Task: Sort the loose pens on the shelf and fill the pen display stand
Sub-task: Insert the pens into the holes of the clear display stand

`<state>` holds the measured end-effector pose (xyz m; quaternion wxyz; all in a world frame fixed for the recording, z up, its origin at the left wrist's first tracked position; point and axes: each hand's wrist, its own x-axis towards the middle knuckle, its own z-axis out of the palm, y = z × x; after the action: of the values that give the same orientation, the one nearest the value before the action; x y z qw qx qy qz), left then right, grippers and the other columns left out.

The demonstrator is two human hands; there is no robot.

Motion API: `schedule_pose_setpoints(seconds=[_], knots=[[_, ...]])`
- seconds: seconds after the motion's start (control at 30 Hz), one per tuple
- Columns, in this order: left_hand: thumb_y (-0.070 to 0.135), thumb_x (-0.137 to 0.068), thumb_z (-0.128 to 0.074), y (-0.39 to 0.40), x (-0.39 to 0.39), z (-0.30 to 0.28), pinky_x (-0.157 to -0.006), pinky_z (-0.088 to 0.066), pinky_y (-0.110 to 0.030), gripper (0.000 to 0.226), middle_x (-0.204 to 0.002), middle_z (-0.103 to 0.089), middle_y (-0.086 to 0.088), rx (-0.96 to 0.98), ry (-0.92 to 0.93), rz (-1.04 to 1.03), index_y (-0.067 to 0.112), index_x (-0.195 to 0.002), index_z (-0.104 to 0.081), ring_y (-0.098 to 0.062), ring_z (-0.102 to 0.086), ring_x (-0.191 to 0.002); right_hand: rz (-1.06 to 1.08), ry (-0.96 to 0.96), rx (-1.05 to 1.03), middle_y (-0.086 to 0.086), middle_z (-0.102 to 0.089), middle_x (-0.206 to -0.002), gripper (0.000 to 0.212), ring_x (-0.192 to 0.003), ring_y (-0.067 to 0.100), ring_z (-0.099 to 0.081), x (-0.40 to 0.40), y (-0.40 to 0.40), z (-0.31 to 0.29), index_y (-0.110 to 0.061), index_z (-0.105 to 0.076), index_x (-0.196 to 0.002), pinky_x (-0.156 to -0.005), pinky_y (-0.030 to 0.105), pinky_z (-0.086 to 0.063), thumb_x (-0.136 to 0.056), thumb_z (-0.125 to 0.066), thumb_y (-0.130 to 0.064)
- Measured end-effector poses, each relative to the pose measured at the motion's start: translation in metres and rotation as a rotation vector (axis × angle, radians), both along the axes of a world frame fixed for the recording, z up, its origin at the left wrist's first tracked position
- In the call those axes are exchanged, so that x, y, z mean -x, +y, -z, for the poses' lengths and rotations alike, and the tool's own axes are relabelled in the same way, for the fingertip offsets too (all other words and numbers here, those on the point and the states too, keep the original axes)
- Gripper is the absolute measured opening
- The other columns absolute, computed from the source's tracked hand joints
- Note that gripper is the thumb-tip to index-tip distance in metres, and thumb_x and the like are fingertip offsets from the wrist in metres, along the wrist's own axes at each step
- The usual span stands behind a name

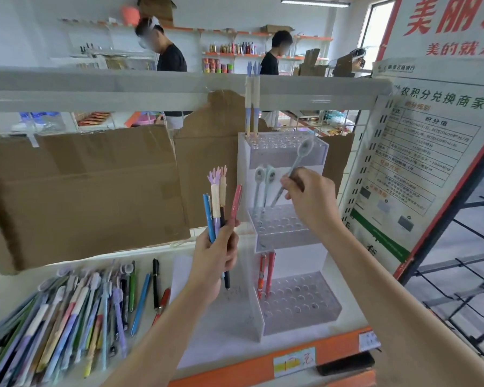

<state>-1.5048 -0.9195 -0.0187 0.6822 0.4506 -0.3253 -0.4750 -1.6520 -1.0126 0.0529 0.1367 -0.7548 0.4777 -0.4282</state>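
- Now the right hand [309, 195] is pinching a grey pen [296, 163] over the display stand [288, 233]'s middle tier; tilted, it could miss its hole.
- Left of the stand, the left hand [217, 254] is clutching a loose bundle of pens [220, 202]; one might slip.

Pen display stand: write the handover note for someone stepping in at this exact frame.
Left hand grips a bunch of pens, upright, beside the stand.
Right hand pinches a grey round-topped pen, tilted, tip above the middle tier.
Done: pen display stand holds two tall pens in the top tier, two grey pens in the middle, two red pens in the bottom.
Left: seat the held pen, place the bunch, then sort the loose pile on the shelf; most holes are empty.
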Motion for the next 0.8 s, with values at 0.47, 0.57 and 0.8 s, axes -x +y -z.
schedule_pose_setpoints(seconds=[0.47,0.57,0.8], knots=[[0.018,-0.093,-0.055,0.001,-0.001,0.002,-0.036,-0.020,-0.017,0.013,-0.061,-0.045,-0.001,0.008,-0.032,0.012,0.013,-0.082,-0.050,-0.007,-0.025,-0.040,-0.043,0.386,-0.227,0.007,-0.062,-0.078,0.020,-0.076,0.029,-0.057,-0.011,-0.010,0.016,-0.016,-0.064,-0.074,-0.068,0.033,-0.048,-0.092,-0.059,-0.024],[0.018,-0.093,-0.055,0.004,0.000,0.002,-0.036,-0.020,-0.017,0.014,-0.062,-0.045,-0.002,0.004,-0.042,0.023,0.013,-0.081,-0.049,-0.007,-0.026,-0.041,-0.041,0.329,-0.212,0.010,-0.069,-0.093,0.020,-0.087,0.027,-0.063,-0.009,-0.010,0.020,-0.008,-0.068,-0.095,-0.076,0.034,-0.051,-0.089,-0.063,-0.027],[0.014,-0.094,-0.053,0.008,0.005,-0.001,-0.037,-0.017,-0.018,0.015,-0.062,-0.046,-0.002,0.013,-0.032,0.029,0.013,-0.080,-0.049,-0.007,-0.026,-0.040,0.031,0.104,-0.168,-0.010,-0.061,-0.076,0.011,-0.074,0.008,-0.060,0.005,0.005,0.023,-0.018,-0.067,-0.093,-0.063,0.018,-0.043,-0.089,-0.062,-0.027]])
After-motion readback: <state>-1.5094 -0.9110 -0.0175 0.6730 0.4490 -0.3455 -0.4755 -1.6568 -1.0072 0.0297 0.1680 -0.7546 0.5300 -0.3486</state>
